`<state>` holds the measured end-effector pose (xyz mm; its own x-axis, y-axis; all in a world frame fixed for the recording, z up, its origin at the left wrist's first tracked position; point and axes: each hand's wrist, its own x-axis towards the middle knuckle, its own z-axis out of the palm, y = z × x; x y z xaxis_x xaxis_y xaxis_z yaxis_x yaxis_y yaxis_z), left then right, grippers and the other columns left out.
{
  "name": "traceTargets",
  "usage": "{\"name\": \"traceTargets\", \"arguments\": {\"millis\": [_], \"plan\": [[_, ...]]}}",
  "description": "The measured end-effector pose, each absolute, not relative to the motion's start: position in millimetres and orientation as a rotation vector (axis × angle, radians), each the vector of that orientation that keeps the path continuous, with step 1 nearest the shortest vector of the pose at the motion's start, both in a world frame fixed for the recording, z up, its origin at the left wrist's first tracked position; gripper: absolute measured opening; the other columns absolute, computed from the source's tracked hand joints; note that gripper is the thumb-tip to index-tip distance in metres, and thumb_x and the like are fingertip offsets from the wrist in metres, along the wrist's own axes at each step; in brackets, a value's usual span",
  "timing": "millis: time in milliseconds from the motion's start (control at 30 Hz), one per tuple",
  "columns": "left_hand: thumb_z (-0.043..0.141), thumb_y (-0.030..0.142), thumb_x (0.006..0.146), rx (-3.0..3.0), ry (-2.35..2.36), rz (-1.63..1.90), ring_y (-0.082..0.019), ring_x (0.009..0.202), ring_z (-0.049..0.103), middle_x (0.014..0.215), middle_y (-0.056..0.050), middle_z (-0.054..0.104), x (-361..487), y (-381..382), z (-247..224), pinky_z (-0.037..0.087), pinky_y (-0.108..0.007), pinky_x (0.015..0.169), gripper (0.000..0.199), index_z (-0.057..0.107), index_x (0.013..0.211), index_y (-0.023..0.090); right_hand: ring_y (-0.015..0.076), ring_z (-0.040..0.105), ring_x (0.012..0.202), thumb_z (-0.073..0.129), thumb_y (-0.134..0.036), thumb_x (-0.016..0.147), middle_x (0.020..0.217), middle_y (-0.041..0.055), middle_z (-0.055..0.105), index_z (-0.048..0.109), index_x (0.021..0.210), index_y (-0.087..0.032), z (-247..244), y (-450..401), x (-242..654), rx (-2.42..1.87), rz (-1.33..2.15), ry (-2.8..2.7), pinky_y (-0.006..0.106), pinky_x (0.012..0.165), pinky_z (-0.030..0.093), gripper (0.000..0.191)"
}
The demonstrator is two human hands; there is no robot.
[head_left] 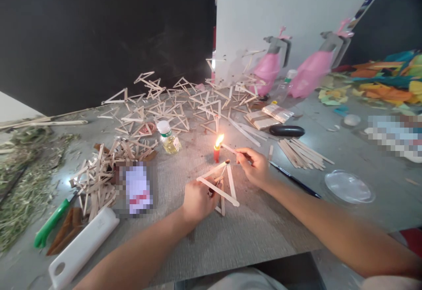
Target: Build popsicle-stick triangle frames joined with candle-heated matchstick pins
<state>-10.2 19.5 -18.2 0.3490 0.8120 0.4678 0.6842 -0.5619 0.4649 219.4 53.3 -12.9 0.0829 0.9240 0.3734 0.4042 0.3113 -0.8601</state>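
A lit red candle stands upright on the grey table. Just in front of it, my left hand is closed on a frame of joined wooden sticks, which has a dark spot at its top corner. My right hand pinches a single wooden stick, whose far end is at the flame. The fingertips of my left hand are partly hidden behind the frame's sticks.
Many stick frames spread across the back. On the left are a stick pile, green-handled tool, white-handled object and small bottle. Loose sticks, a pen, clear lid and pink sprayers are right.
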Motion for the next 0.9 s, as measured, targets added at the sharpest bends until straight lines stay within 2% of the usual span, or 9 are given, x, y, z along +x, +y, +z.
{"name": "traceTargets", "arguments": {"millis": [333, 633, 800, 900], "plan": [[0.063, 0.030, 0.092, 2.407, 1.363, 0.937, -0.013, 0.049, 0.057, 0.051, 0.000, 0.058, -10, 20, -16, 0.040, -0.025, 0.052, 0.033, 0.060, 0.061, 0.020, 0.0134, 0.054, 0.056, 0.058, -0.046, 0.098, 0.070, 0.0010, 0.067, 0.073, 0.102, -0.019, -7, 52, 218, -1.245, 0.666, -1.461, 0.026, 0.053, 0.043, 0.031], [0.064, 0.026, 0.089, 2.356, 1.362, 0.904, -0.011, 0.046, 0.050, 0.050, 0.002, 0.055, -11, 19, -15, 0.034, -0.024, 0.051, 0.033, 0.056, 0.058, 0.019, 0.0104, 0.048, 0.046, 0.065, -0.046, 0.091, 0.061, -0.0016, 0.062, 0.073, 0.092, -0.018, 5, 58, 237, -1.134, 0.916, -1.388, 0.026, 0.044, 0.039, 0.029], [0.064, 0.029, 0.090, 2.326, 1.368, 0.904, -0.010, 0.045, 0.047, 0.049, 0.003, 0.053, -10, 19, -13, 0.032, -0.024, 0.050, 0.036, 0.053, 0.057, 0.019, 0.0086, 0.044, 0.047, 0.068, -0.041, 0.089, 0.058, -0.0034, 0.058, 0.074, 0.092, -0.019, 24, 62, 256, -1.114, 0.904, -1.310, 0.025, 0.044, 0.033, 0.023], [0.063, 0.027, 0.090, 2.320, 1.357, 0.905, -0.010, 0.045, 0.046, 0.050, 0.003, 0.053, -10, 19, -13, 0.032, -0.024, 0.049, 0.035, 0.053, 0.057, 0.019, 0.0082, 0.046, 0.047, 0.071, -0.037, 0.087, 0.060, -0.0022, 0.061, 0.076, 0.091, -0.018, 35, 59, 262, -1.144, 0.933, -1.346, 0.025, 0.044, 0.034, 0.020]]}}
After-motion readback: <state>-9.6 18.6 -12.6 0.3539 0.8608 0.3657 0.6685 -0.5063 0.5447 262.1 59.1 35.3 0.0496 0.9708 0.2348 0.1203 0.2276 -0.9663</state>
